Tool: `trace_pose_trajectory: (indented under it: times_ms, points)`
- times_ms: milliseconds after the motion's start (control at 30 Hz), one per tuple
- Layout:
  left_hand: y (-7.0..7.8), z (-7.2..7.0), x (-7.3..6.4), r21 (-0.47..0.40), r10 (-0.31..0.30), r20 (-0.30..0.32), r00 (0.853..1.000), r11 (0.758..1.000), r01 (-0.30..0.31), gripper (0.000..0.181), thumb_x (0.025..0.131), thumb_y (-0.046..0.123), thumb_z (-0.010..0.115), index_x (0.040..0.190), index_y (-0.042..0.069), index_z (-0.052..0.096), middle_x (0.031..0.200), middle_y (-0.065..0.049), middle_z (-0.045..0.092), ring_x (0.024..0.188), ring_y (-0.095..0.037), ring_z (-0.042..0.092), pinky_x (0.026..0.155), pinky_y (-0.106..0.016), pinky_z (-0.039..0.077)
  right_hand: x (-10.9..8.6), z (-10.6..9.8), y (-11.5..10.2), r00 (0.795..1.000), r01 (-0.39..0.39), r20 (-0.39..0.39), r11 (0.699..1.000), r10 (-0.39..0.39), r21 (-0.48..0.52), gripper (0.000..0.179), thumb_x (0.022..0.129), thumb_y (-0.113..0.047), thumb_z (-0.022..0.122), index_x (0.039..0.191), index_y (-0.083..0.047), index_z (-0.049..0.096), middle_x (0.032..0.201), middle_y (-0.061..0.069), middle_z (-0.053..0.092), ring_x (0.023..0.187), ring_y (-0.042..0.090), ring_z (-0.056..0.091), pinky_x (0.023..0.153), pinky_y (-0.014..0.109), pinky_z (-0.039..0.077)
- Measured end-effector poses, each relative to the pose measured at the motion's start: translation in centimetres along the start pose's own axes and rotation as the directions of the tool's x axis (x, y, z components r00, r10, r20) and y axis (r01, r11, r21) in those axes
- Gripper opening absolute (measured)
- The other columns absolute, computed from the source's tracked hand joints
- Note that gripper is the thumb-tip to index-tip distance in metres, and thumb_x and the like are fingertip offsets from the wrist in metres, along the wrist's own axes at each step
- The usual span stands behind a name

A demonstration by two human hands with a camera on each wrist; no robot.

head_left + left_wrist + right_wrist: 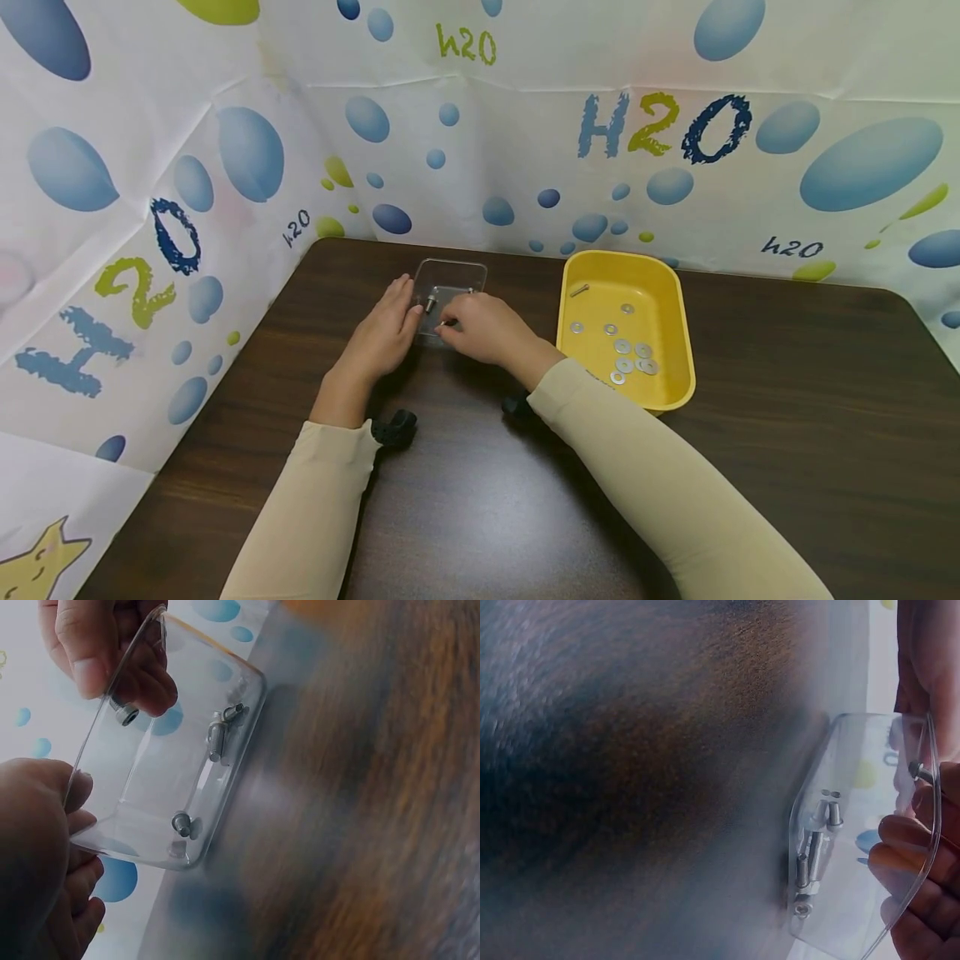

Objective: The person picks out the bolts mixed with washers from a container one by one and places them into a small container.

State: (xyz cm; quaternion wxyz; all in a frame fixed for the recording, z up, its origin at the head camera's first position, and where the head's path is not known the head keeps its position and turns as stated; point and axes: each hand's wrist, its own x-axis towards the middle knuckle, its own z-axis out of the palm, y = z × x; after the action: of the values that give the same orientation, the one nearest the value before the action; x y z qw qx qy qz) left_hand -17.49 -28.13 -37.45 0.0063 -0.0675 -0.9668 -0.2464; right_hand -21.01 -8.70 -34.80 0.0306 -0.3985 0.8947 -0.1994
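Note:
A small clear plastic box (452, 263) sits toward the far left of the table. My left hand (384, 327) rests along its left side, fingers fairly straight, the thumb at its rim. Over the box my right hand (483, 325) pinches a hex-socket bolt (124, 712) between thumb and fingers. In the left wrist view that bolt's socket head points down past the rim. Several short metal bolts (217, 741) lie on the box floor. The right wrist view shows the pinched bolt (921, 772) close to the rim and the other bolts (815, 855) below.
To the right of the box stands a yellow tray (681, 333) holding several flat washers (622, 345) and one bolt (579, 290). Black wrist straps (395, 428) show at both cuffs. A white patterned sheet (525, 125) hangs behind the dark wooden table (787, 400).

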Motion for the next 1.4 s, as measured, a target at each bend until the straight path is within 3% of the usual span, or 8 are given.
trace_pose_trajectory:
  times_ms: [333, 1000, 1400]
  points:
    - [-0.21, 0.28, 0.08, 0.001, 0.03, -0.029, 0.999, 1.0, -0.03, 0.058, 0.108, 0.031, 0.034, 0.156, 0.0, 0.021, 0.165, -0.013, 0.015, 0.153, -0.029, 0.013, 0.121, -0.051, 0.017, 0.15, 0.03, -0.18, 1.0, -0.006, 0.026, 1.0, 0.007, -0.026, 0.026, 0.098, -0.031, 0.059, 0.106, -0.012, 0.075, 0.102, 0.002, 0.072, 0.09, 0.015, 0.066, 0.085, 0.033, 0.055]
    - [-0.16, 0.57, 0.15, -0.007, 0.046, -0.028, 0.999, 0.999, -0.047, 0.056, 0.108, 0.028, 0.031, 0.155, -0.001, 0.022, 0.165, -0.014, 0.016, 0.153, -0.028, 0.011, 0.121, -0.051, 0.017, 0.02, 0.23, -0.56, 0.999, -0.007, 0.047, 0.998, 0.01, -0.067, 0.027, 0.1, -0.033, 0.056, 0.103, -0.014, 0.075, 0.1, 0.0, 0.071, 0.087, 0.015, 0.065, 0.083, 0.034, 0.055]
    - [0.05, 0.52, -0.01, -0.01, 0.054, -0.046, 0.997, 0.998, -0.054, 0.056, 0.108, 0.029, 0.032, 0.154, -0.002, 0.024, 0.164, -0.015, 0.018, 0.153, -0.028, 0.013, 0.122, -0.049, 0.018, 0.09, -0.51, -0.18, 0.998, -0.032, 0.051, 0.999, 0.03, 0.043, 0.025, 0.099, -0.029, 0.058, 0.109, -0.013, 0.075, 0.101, 0.0, 0.072, 0.085, 0.014, 0.063, 0.083, 0.029, 0.055]
